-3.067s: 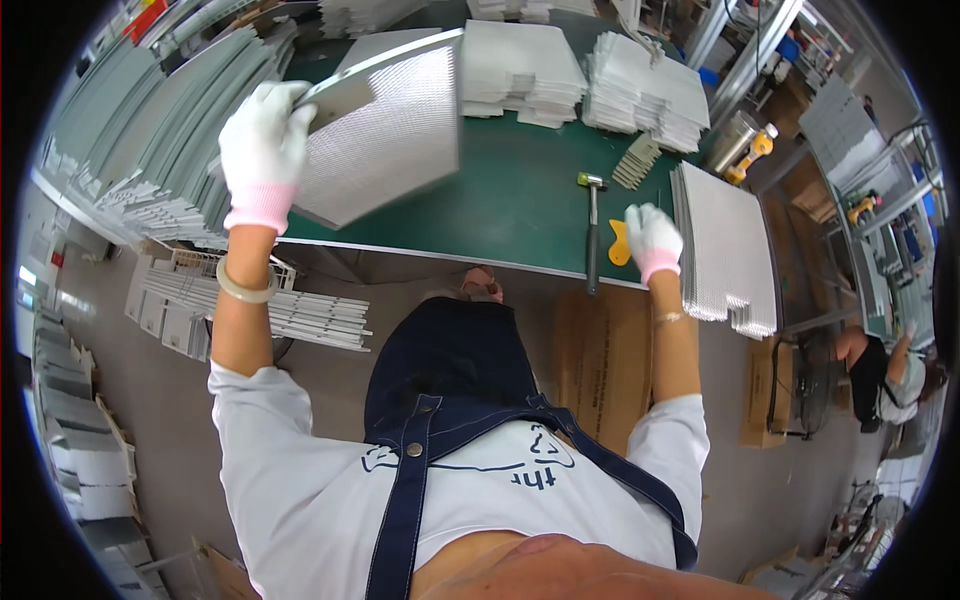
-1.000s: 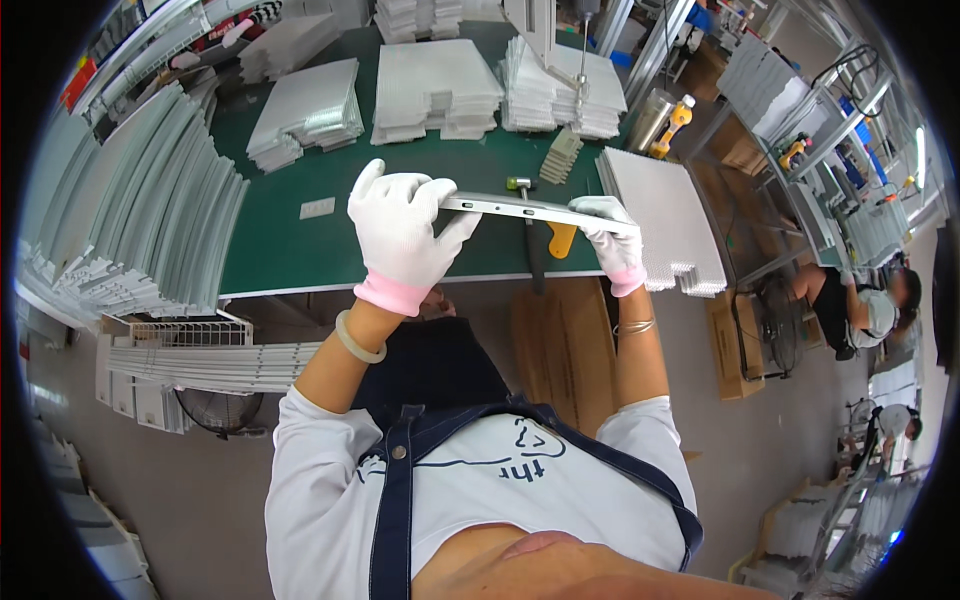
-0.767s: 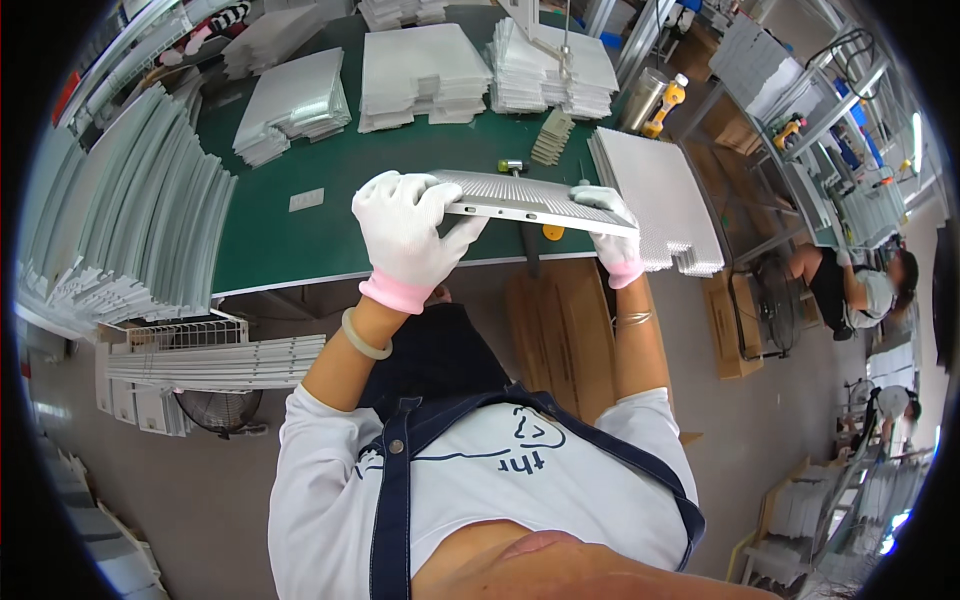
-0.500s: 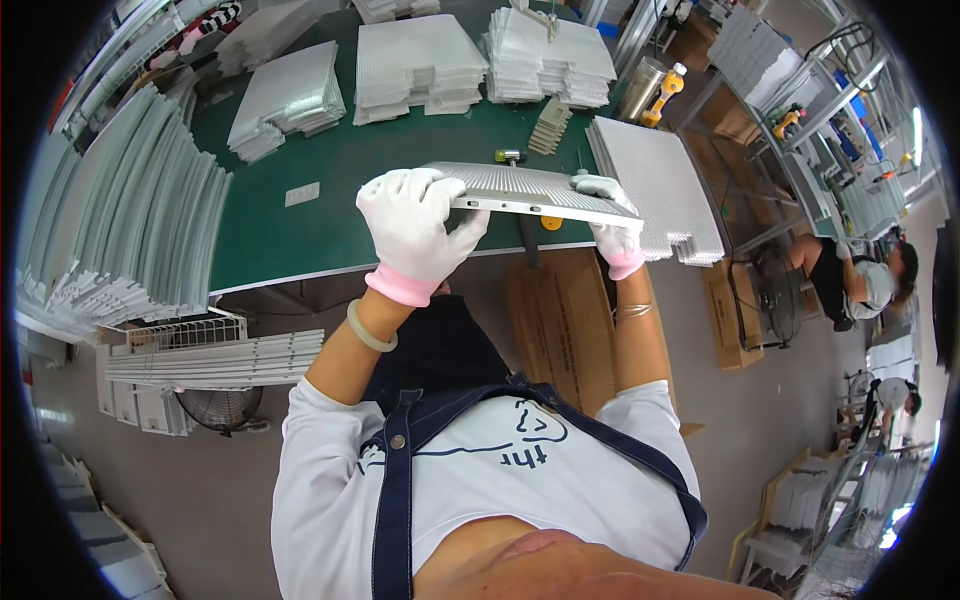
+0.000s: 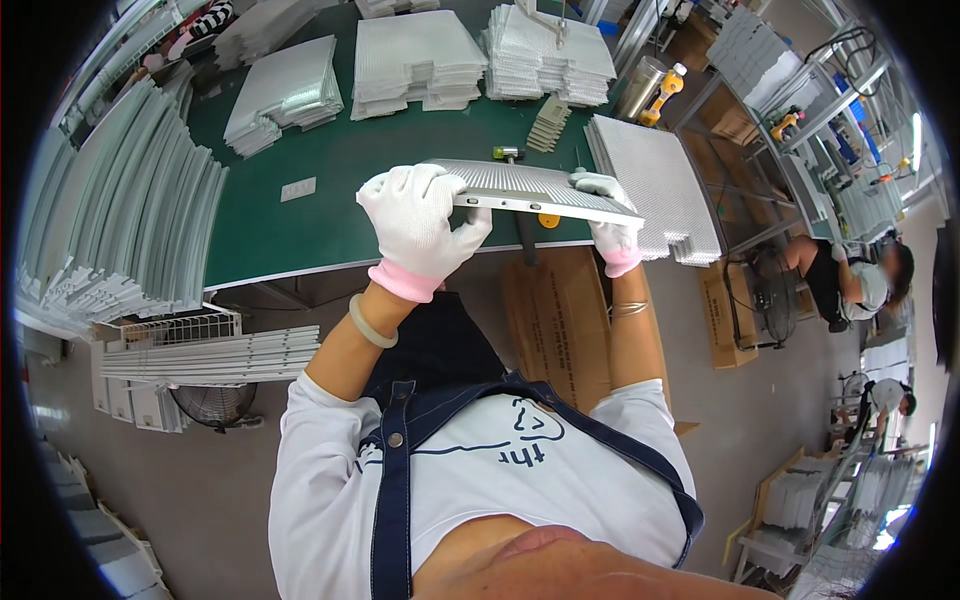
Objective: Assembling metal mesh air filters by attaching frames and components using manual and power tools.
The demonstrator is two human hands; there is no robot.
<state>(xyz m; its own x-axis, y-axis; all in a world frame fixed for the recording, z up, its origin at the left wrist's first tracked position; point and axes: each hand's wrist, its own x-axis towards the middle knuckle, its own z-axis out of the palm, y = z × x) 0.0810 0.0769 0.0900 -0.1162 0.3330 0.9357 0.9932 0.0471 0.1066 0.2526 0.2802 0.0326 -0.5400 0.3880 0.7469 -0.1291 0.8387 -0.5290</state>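
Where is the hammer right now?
In the head view, the hammer lies slightly right of centre on the green table, its head just beyond the metal panel held between the left hand and right hand.

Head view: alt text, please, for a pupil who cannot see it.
A person's left hand and right hand, white-gloved, hold a ribbed metallic panel at a green workbench. Stacks of notched sheets lie farther back; the panel partly hides a hammer.
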